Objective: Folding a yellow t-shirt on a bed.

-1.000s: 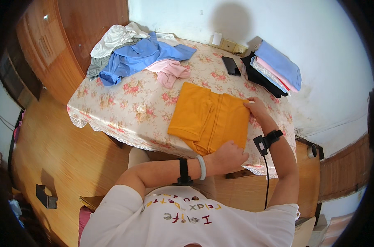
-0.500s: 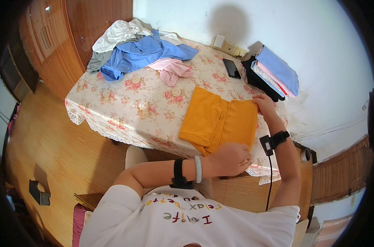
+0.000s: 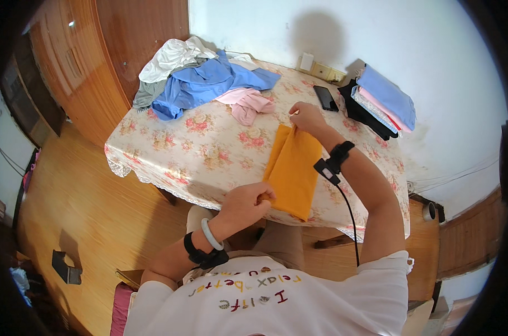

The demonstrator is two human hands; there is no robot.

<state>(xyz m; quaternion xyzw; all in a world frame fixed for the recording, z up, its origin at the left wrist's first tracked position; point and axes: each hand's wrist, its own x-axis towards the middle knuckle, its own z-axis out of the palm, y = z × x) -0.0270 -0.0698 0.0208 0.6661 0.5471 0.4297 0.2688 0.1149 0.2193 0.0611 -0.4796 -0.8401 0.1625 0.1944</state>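
Note:
A mustard-yellow garment (image 3: 299,176) lies folded into a narrow rectangle near the front edge of the flowered tablecloth; its exact kind does not show. My right hand (image 3: 309,119) pinches its far edge, drawing the cloth up slightly there. At the near left corner, my left hand (image 3: 244,208) has its fingers curled closed on the fabric. The layers under the top fold are mostly hidden.
A loose heap with a blue shirt (image 3: 201,84), white cloth (image 3: 173,59) and pink cloth (image 3: 248,106) lies at the far left. Far right are a black phone (image 3: 325,98) and a folded clothes stack (image 3: 385,95). A wooden wardrobe (image 3: 75,67) borders the table (image 3: 203,154).
The yellow garment's right part has been folded over to the left, making it narrower. My right hand moved left with its edge; my left hand moved left to the near left corner.

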